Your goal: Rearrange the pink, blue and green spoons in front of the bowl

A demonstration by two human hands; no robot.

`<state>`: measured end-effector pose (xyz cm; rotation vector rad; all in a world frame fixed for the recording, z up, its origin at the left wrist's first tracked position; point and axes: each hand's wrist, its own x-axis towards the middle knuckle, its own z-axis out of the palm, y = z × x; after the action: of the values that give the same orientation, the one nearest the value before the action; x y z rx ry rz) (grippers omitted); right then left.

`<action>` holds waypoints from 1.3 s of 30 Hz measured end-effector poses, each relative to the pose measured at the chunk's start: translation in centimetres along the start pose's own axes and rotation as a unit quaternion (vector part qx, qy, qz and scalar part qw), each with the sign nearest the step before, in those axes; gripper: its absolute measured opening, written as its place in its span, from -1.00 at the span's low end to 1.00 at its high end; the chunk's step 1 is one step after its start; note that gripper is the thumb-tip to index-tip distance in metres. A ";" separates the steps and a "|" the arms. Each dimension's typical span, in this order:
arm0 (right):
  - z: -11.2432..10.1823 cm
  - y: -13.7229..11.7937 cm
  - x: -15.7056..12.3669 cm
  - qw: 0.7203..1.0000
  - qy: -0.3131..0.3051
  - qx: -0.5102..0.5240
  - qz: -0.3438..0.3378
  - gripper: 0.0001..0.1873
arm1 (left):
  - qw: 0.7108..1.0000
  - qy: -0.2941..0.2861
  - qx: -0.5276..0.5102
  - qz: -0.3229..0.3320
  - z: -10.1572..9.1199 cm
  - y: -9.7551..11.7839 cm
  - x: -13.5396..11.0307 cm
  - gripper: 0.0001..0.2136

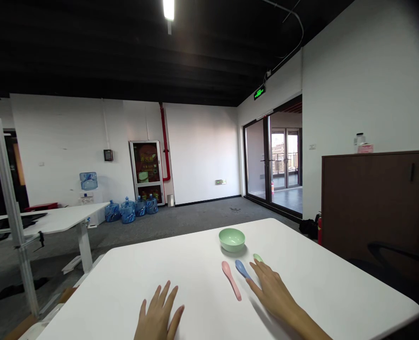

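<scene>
My left hand point(158, 314) lies open on the white table point(181, 264), fingers spread, touching nothing but the tabletop. My right hand point(273, 293) is open too, its fingertips at the handles of a blue plastic spoon point(242, 268) and a light green plastic spoon point(258, 258). The hand hides the handles of both spoons. A pink plastic spoon point(230, 279) lies just left of the blue one, apart from my fingers. Farther out stands a pale green bowl point(232, 239), out of reach of my fingertips.
A metal frame upright point(12, 208) stands at the left, beside a white desk point(53, 219). Blue water jugs point(127, 211) sit on the carpet beyond. A dark wooden cabinet point(368, 208) and a red fire extinguisher point(320, 230) stand to the right.
</scene>
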<state>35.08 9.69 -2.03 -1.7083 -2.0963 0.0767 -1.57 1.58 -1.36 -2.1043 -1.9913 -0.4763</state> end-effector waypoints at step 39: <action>-1.6 -7.8 7.3 0.997 0.056 -0.050 0.018 -0.56 | 1.000 -0.017 0.018 -0.012 -0.8 -0.4 -0.6 -0.53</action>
<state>27.46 14.41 3.97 -1.7660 -2.0177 -0.1131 -2.03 0.72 -0.86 -2.0839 -2.0306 -0.4088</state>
